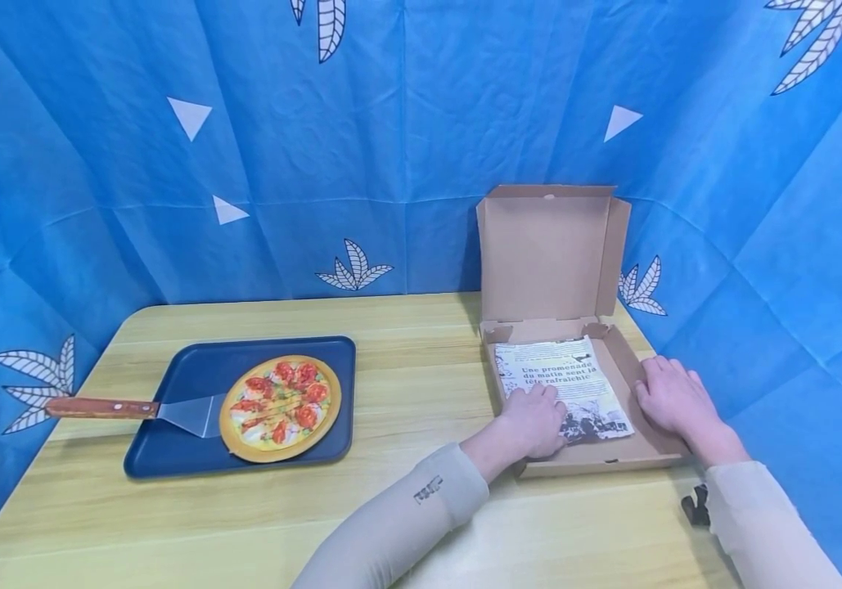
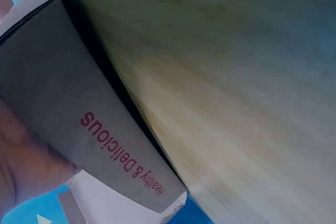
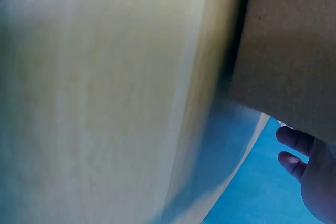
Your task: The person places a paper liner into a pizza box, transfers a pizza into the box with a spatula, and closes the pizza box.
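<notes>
An open cardboard pizza box (image 1: 546,262) stands at the right of the table with its lid upright. A printed paper sheet (image 1: 549,368) lies inside it. My left hand (image 1: 534,419) reaches over the box's left wall, its fingers resting on the sheet. In the left wrist view that hand is partly hidden behind the side wall (image 2: 79,87), which bears red lettering. My right hand (image 1: 678,397) holds the box's right wall near its middle. Two of its fingers (image 3: 294,140) show beyond the wall's edge in the right wrist view; the thumb is out of sight there.
A dark blue tray (image 1: 192,368) is on the left side of the wooden table (image 1: 421,343). A pizza (image 1: 281,409) sits on it beside a wooden-handled spatula (image 1: 104,407), whose handle overhangs the tray. A blue patterned curtain (image 1: 406,123) surrounds the table's back and sides.
</notes>
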A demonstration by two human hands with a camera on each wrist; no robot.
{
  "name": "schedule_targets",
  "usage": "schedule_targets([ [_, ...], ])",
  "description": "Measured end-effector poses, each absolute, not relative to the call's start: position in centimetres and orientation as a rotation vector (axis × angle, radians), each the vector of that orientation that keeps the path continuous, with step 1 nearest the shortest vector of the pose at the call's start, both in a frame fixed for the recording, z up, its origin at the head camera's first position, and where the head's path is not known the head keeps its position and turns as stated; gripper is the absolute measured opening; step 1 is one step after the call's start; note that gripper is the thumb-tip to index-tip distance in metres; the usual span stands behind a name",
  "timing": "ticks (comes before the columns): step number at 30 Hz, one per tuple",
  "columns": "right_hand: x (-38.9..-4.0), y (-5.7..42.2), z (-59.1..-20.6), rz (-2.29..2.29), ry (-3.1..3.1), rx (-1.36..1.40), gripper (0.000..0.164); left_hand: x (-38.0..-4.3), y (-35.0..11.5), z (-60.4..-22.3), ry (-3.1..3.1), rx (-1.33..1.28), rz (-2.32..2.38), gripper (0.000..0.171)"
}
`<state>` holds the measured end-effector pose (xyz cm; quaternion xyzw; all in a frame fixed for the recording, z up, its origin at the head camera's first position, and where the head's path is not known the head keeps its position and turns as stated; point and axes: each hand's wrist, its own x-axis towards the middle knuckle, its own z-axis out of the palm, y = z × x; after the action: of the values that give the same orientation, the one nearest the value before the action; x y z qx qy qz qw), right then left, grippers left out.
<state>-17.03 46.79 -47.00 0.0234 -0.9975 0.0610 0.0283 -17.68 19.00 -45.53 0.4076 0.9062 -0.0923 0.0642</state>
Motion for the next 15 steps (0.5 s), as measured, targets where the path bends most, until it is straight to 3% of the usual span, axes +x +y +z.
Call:
schedule_targets([
  [15, -16.94, 46.84, -46.88, 0.191, -3.076, 0.086, 0.04, -17.5, 18.82, -45.56, 2.752, 1.286, -0.328, 0.058],
])
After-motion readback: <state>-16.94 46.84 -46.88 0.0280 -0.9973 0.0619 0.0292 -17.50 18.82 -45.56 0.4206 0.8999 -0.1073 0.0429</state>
